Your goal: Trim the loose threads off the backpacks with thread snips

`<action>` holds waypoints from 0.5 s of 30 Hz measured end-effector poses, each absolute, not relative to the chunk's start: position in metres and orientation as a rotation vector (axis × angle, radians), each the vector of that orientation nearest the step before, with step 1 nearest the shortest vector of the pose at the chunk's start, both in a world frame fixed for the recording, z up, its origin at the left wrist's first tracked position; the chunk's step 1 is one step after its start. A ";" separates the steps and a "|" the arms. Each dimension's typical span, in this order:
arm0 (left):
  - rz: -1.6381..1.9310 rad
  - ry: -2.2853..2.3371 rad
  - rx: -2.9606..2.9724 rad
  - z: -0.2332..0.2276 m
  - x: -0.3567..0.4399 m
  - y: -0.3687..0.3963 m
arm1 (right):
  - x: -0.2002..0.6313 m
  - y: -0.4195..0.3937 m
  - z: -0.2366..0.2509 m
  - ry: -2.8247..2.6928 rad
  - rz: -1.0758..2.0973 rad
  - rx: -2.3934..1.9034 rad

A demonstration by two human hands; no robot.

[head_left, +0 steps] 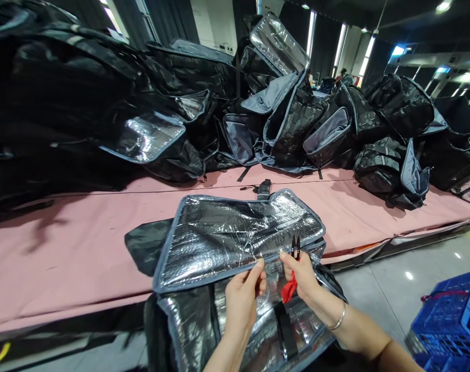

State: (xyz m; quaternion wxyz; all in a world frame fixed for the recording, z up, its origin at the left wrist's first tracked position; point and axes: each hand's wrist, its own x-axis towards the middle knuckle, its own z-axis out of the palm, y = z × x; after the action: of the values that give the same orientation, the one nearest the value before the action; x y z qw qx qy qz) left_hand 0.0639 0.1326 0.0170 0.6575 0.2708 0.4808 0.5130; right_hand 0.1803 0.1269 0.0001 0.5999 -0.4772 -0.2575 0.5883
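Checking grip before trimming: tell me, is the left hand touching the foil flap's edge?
Touching. The head view shows the left hand pinching the grey-bound edge of the foil flap between thumb and fingertips.

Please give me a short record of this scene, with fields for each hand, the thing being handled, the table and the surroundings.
left hand: left hand pinches the grey-bound edge of the silver foil-lined flap
right hand: right hand holds small black thread snips with a red tie, and touches the same edge
bag: open black insulated bag at the table's front
table: pink cloth-covered table
behind: pile of black insulated bags
floor: blue plastic crate
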 end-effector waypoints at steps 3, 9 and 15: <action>1.169 1.080 0.608 0.015 0.065 0.132 | 0.183 0.122 -0.001 -0.781 1.234 -1.254; 1.199 1.083 0.648 0.015 0.066 0.129 | 0.194 0.096 0.005 -1.324 0.808 -1.443; 1.215 1.121 0.689 0.013 0.067 0.128 | 0.198 0.083 0.011 -1.453 0.506 -1.644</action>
State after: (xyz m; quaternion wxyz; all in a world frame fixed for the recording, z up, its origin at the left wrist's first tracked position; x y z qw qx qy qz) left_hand 0.0674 0.1282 0.0134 0.6252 0.3002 0.4886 0.5294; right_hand 0.1980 0.0830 0.0113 0.4306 -0.6590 -0.5823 0.2030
